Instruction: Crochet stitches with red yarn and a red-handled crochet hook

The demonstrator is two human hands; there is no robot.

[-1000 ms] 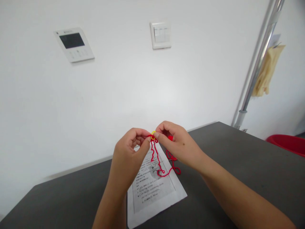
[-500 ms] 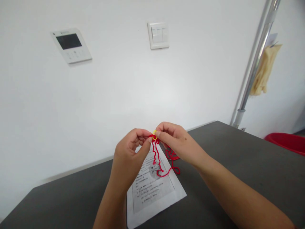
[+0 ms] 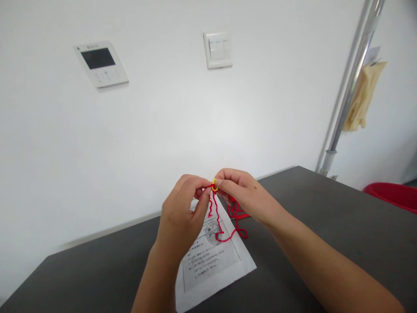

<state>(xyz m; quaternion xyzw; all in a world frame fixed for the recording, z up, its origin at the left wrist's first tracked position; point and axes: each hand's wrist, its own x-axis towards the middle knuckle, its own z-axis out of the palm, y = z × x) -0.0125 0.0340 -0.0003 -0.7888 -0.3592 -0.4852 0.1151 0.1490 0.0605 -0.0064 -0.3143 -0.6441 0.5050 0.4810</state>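
Note:
Thumb and index finger of my left hand [image 3: 182, 208] are pinched on red yarn [image 3: 216, 213] beside a small yellow ring [image 3: 214, 188]. My right hand [image 3: 246, 193] grips that ring from the other side, its thumb partly covering it. Red yarn passes at the ring, but its exact path there is too small to make out. Two strands hang down below the fingers, one short and one long. The longer one curls over a printed sheet of paper [image 3: 211, 278] and runs to a loose red tangle [image 3: 235, 211] under my right hand.
The dark grey table [image 3: 97, 278] meets a white wall [image 3: 146, 130]. On the wall are a panel with a dark screen [image 3: 99, 58] and a light switch [image 3: 219, 48]. A metal pole [image 3: 350, 87], a hanging yellow glove [image 3: 365, 98] and a red rounded object [image 3: 394, 195] are at right.
The short strand hangs less far down than before. My left fingers have shifted their pinch on the yarn, and both hands appear slightly further right as the view moves.

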